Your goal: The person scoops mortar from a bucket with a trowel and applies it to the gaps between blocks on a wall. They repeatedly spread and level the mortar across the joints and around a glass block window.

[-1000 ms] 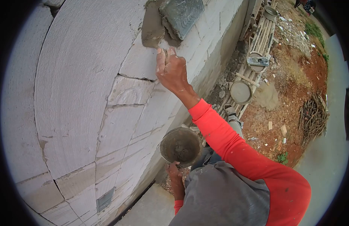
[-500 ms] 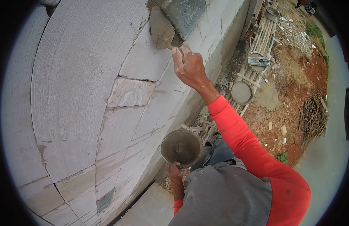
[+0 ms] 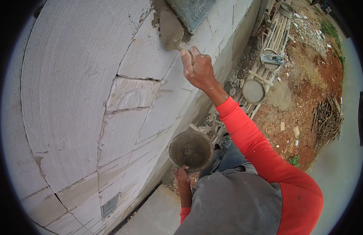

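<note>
My right hand (image 3: 200,70) grips the handle of a trowel (image 3: 171,30), whose mortar-smeared blade lies close to the block wall (image 3: 72,94) at the upper middle. Just right of the blade, a grey patterned plate (image 3: 195,13) sits on the wall with wet mortar beside its edge. Lower down, my left hand (image 3: 182,175) is closed on the near rim of a round bucket (image 3: 191,150) with grey mortar inside. The bucket is beside the wall, in front of my body.
A slatted bamboo platform (image 3: 262,73) runs along the wall's right side, bearing round mortar pans (image 3: 253,91) and a float (image 3: 272,59). Sticks (image 3: 327,117) are piled on the red soil. A smaller grey plate (image 3: 109,205) is set low in the wall.
The trowel blade has shifted slightly right and its gap to the patterned plate looks different. The wall has slid a little left and up in view. Both grips are unchanged.
</note>
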Available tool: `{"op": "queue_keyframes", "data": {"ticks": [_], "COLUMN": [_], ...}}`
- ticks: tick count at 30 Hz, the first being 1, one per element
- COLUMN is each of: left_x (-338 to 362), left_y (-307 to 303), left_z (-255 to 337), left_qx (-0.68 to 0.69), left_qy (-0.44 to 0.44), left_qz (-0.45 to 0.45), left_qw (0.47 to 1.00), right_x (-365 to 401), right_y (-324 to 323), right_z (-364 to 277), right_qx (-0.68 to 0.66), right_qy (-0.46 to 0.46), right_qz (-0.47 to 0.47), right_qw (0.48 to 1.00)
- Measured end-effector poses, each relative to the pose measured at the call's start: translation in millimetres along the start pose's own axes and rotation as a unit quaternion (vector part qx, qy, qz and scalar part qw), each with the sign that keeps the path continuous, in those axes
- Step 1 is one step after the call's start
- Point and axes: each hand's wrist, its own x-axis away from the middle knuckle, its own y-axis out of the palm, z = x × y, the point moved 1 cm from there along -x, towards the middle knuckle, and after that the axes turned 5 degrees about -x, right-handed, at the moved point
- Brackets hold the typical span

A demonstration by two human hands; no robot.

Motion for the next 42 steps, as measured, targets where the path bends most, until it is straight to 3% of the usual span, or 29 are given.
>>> {"op": "queue_keyframes", "data": {"ticks": [2,4,6,8,10,13,16,19,20,22,24,26,28,30,33,35,37,39,41,42], "left_x": [1.4,1.9,10.3,3.1,2.3,5.5,8.3,10.8,9.5,13.1,20.4,24.4,26.3,23.1,16.2,30.7,23.3,23.2,25.6,18.7], "left_y": [2.6,24.6,34.5,41.3,28.5,36.9,35.4,36.7,38.9,42.1,31.2,40.5,55.0,46.7,30.6,28.2,46.5,36.4,39.5,42.9], "left_z": [6.8,66.0,102.1,99.4,69.8,94.0,82.8,77.2,80.2,87.8,49.1,56.3,126.4,84.4,-28.3,-20.4,77.7,19.2,1.1,20.5], "left_qx": [0.035,0.116,0.106,0.09,0.058,0.044,0.066,0.158,0.146,0.122,0.078,0.107,0.198,0.196,0.13,0.132,0.219,0.18,0.181,0.199], "left_qy": [-0.098,-0.304,-0.306,-0.289,-0.269,-0.277,-0.272,-0.275,-0.276,-0.284,-0.167,-0.166,-0.286,-0.26,-0.126,-0.16,-0.328,-0.221,-0.232,-0.293], "left_qz": [0.024,0.095,0.108,0.101,0.082,0.098,0.117,0.101,0.103,0.109,0.087,0.109,0.168,0.144,0.088,0.103,0.17,0.136,0.139,0.158], "left_qw": [0.994,0.941,0.94,0.948,0.958,0.955,0.953,0.943,0.944,0.945,0.979,0.974,0.922,0.935,0.98,0.973,0.903,0.949,0.946,0.922], "right_x": [6.4,50.3,101.2,106.8,84.4,30.0,45.2,95.8,99.3,68.8,55.9,40.3,77.2,97.8,84.0,79.8,71.7,84.7,74.8,59.7], "right_y": [10.6,34.4,33.6,33.4,24.8,27.9,52.7,65.9,63.6,54.1,55.3,62.5,65.7,51.5,40.5,28.6,9.4,-32.7,-71.5,-85.3], "right_z": [11.1,61.1,80.1,89.2,34.3,-8.1,17.3,54.0,53.8,23.6,19.9,30.6,65.2,50.6,50.4,46.1,46.3,59.0,36.6,19.6], "right_qx": [-0.017,-0.024,0.021,0.01,-0.055,-0.079,-0.114,-0.078,-0.039,-0.107,-0.144,-0.155,-0.143,-0.15,-0.094,-0.057,0.013,0.123,0.151,0.137], "right_qy": [0.021,0.062,0.025,0.002,0.011,0.005,0.123,0.136,0.107,0.116,0.128,0.114,0.172,0.233,0.168,0.166,0.129,0.077,0.064,0.055], "right_qz": [0.009,0.02,0.008,0.007,0.006,-0.016,0.063,0.082,0.081,0.062,0.053,0.058,0.052,0.051,0.024,-0.011,-0.037,-0.057,-0.063,-0.056], "right_qw": [1.0,0.998,0.999,1.0,0.998,0.997,0.984,0.984,0.99,0.985,0.98,0.98,0.973,0.959,0.981,0.984,0.991,0.988,0.984,0.987]}}
